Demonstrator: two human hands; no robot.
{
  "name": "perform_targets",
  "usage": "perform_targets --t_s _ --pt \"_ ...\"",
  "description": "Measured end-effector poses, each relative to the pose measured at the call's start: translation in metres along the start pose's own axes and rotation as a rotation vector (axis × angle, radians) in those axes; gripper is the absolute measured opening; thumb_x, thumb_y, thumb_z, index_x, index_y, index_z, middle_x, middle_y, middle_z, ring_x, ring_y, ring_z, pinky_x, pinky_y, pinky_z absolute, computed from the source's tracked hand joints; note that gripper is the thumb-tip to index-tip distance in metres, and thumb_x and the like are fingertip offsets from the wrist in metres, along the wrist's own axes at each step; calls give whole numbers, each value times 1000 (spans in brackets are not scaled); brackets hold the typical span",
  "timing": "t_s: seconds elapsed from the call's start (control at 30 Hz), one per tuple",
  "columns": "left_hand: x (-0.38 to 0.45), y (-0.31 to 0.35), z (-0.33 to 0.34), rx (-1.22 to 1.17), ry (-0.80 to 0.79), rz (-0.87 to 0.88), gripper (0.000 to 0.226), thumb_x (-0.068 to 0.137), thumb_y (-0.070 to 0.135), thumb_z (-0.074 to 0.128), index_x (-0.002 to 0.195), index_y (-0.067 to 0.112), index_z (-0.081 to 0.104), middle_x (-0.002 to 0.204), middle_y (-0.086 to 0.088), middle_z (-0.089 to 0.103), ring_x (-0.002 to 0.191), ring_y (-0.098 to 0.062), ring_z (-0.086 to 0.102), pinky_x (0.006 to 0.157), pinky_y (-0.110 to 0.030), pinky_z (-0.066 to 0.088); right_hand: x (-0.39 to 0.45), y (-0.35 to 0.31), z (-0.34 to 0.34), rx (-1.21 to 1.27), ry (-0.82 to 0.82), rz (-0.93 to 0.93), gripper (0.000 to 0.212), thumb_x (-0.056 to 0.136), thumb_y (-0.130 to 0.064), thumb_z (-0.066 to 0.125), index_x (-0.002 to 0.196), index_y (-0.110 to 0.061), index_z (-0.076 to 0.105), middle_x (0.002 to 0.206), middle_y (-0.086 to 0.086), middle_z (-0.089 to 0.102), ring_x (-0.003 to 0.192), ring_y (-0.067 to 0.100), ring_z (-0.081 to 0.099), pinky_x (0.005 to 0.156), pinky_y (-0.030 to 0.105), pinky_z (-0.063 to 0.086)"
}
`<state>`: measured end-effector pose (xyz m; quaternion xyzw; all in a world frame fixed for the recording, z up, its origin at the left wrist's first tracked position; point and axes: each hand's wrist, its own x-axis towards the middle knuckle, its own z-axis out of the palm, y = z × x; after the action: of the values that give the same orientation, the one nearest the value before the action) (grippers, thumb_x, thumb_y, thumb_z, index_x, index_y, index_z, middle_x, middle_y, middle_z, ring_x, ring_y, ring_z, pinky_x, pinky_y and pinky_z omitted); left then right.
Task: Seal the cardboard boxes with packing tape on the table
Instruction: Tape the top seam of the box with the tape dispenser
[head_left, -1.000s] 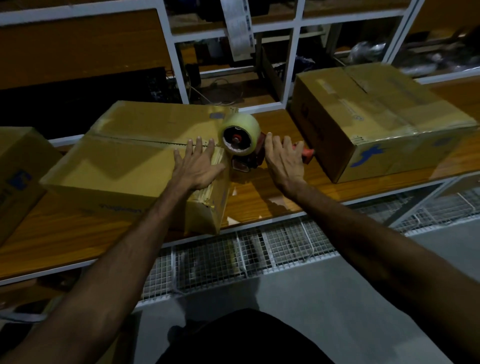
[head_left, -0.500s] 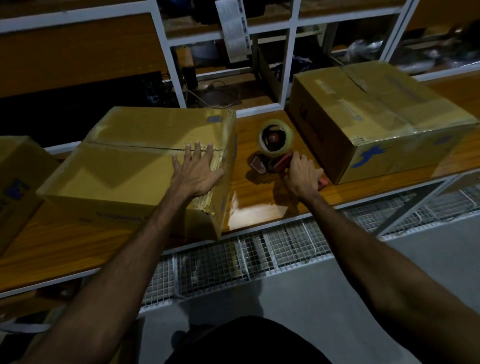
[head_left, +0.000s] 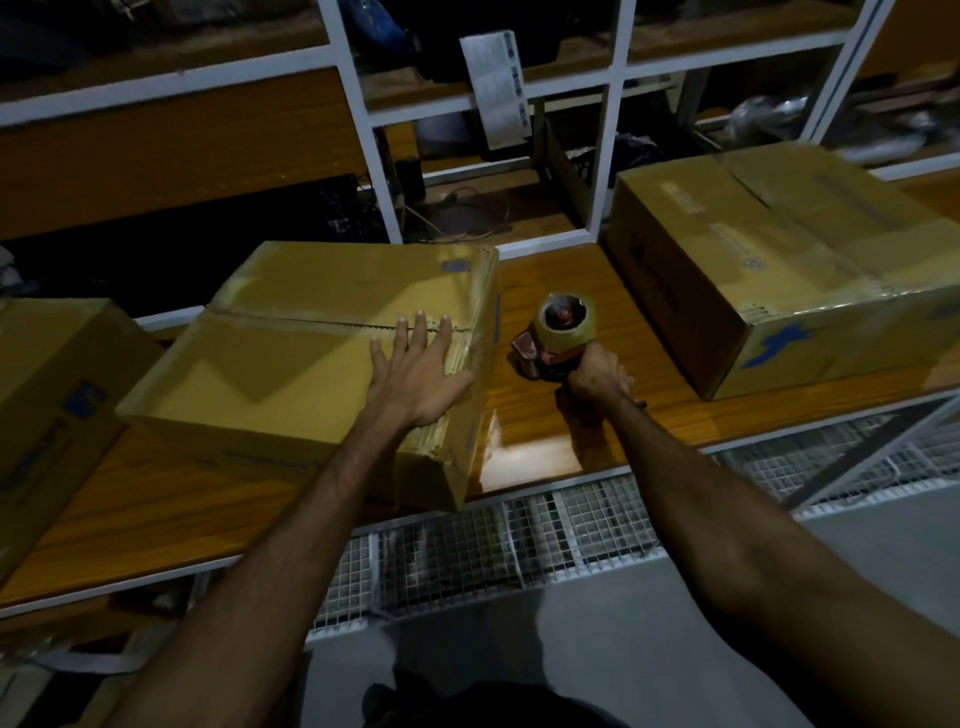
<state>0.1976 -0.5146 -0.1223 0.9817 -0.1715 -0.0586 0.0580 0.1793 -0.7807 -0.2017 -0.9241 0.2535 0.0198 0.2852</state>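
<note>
Since a second ago the right hand (head_left: 597, 375) has dropped from lying flat beside the red tape dispenser with its roll of clear packing tape (head_left: 558, 335) to wrapping its grip round the dispenser's handle, and the dispenser now stands lower on the glossy wooden counter (head_left: 545, 426), just right of the middle box. Left hand (head_left: 413, 371) stays pressed flat, fingers straight and spread, on top of the brown cardboard box in the middle (head_left: 311, 364), its fingertips at the seam between the two top flaps.

A second large brown cardboard box (head_left: 779, 260) sits to the right of the dispenser, apart from it, with clear tape over its top and a blue mark on its near side. A third brown cardboard box (head_left: 47, 405) shows at the left edge, also with a blue mark on its side. Printing on the boxes is too dim and blurred to read.

Behind the counter stands a white metal shelving frame (head_left: 363, 130) with a printed white paper sheet (head_left: 496, 88) hanging from it, its text illegible. White wire mesh panels (head_left: 493, 551) lie below the counter's front edge.
</note>
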Motion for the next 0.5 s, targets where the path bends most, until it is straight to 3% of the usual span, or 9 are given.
perform_targets --t_s 0.1,0.2,0.33,0.43,0.5 --pt "0 -1 0 -6 -5 -1 91 96 69 37 167 32 -7 174 -7 -16 160 -31 -16 124 -66 -6 1 0 10 41 -13 8 27 97 -14 68 122 -13 56 107 10 62 103 31 65 84 46 56" --pt "0 -2 1 -7 -3 4 93 94 70 36 166 32 -7 173 -7 -17 159 -31 -17 124 -67 -5 -7 -1 11 33 3 10 26 99 -16 66 123 -13 55 106 8 60 109 31 66 93 48 54" --pt "0 -2 1 -15 -5 11 95 92 71 35 166 32 -9 173 -8 -18 159 -31 -19 124 -68 -6 -25 -10 18 -115 263 -69 36 96 -20 69 130 -12 57 129 13 60 121 29 57 108 48 39" --pt "1 -3 1 -20 -3 17 96 93 72 36 166 31 -9 173 -9 -18 159 -32 -19 123 -68 -7 -54 -45 28 293 299 -219 48 107 -24 58 151 -9 49 149 13 55 134 25 54 116 39 36" --pt "1 -3 2 -19 -6 16 96 93 76 35 166 31 -9 173 -8 -18 159 -31 -20 123 -68 -7 -79 -72 36 612 210 -244 55 113 -36 47 160 -9 42 163 11 46 148 24 44 123 43 33"
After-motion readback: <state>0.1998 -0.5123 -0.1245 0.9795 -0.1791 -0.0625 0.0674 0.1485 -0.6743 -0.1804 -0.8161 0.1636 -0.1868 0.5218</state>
